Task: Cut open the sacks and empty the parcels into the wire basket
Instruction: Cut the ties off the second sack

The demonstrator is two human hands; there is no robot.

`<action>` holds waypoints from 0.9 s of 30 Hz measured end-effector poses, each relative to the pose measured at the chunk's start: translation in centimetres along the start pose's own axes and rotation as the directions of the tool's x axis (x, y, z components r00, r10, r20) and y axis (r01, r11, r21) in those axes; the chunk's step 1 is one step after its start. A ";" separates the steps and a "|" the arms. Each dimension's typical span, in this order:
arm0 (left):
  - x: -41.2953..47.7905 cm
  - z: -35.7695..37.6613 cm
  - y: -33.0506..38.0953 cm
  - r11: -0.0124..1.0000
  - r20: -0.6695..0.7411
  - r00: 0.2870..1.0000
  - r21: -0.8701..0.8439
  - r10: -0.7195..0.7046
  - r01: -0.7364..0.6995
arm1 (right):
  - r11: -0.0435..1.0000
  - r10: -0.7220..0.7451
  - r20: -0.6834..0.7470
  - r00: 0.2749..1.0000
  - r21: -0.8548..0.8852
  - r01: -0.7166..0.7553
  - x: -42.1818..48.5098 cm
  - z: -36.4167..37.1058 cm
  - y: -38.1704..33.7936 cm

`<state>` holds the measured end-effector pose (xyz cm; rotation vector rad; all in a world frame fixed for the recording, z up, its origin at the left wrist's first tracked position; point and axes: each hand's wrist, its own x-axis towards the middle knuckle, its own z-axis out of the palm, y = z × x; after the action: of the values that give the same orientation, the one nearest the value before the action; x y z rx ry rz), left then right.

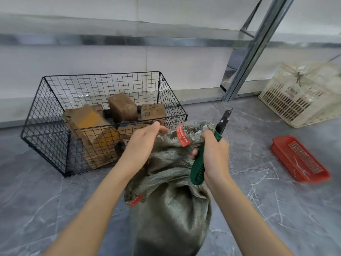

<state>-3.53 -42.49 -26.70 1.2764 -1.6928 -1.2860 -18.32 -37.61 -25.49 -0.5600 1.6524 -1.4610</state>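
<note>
Sack [171, 218], grey-green and woven, stands on the grey marbled floor [276, 209] right in front of the person, between both forearms, its gathered mouth raised towards the basket. 2 red tags show on it: 1 at the mouth [182, 138], 1 lower on the left fold [135, 200]. The left hand [145, 139] grips the frayed mouth edge from above, fingers curled over the cloth. The right hand [215, 150] is wrapped round the green handle of a knife [200, 165], and its thumb and forefinger sit against the fabric at the sack's top. The dark blade [225, 119] points up and away.

Just beyond the hands, the black wire basket [55, 126] rests on the floor, tipped back, with at least 4 brown parcels [121, 106] inside. A red tray [299, 159] lies on the floor to the right, well apart from the sack. Farther back on that side a cream crate [299, 97] leans beside a metal post [258, 45].
</note>
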 end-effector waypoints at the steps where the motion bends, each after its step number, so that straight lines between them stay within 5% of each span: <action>1: 0.3 0.3 -0.1 0.999 -0.017 1.000 0.050 0.005 -0.004 | 1.000 -0.008 -0.002 1.000 0.002 0.008 0.0 -0.2 -0.1; 9: 1.1 3.6 0.3 0.872 0.070 0.992 0.472 0.108 -0.129 | 0.991 -0.137 -0.075 0.988 -0.014 0.136 0.9 -2.0 -0.1; 14: 1.5 6.6 0.8 0.923 -0.058 0.985 0.363 0.161 -0.129 | 0.970 -0.221 -0.066 0.973 -0.117 0.212 0.8 -3.4 -0.2; 19: 2.0 8.9 2.0 0.998 -0.154 0.988 0.069 0.022 -0.011 | 0.947 -0.293 -0.058 0.954 -0.152 0.281 0.4 -4.6 -0.1; 27: 1.7 9.8 2.5 0.997 -0.070 0.997 -0.075 -0.034 0.029 | 0.926 -0.322 0.033 0.946 -0.200 0.322 1.6 -5.0 -0.1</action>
<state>-13.65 -40.91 -27.42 1.2942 -1.5673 -1.2945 -23.26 -36.02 -25.97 -0.9851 1.7833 -1.5272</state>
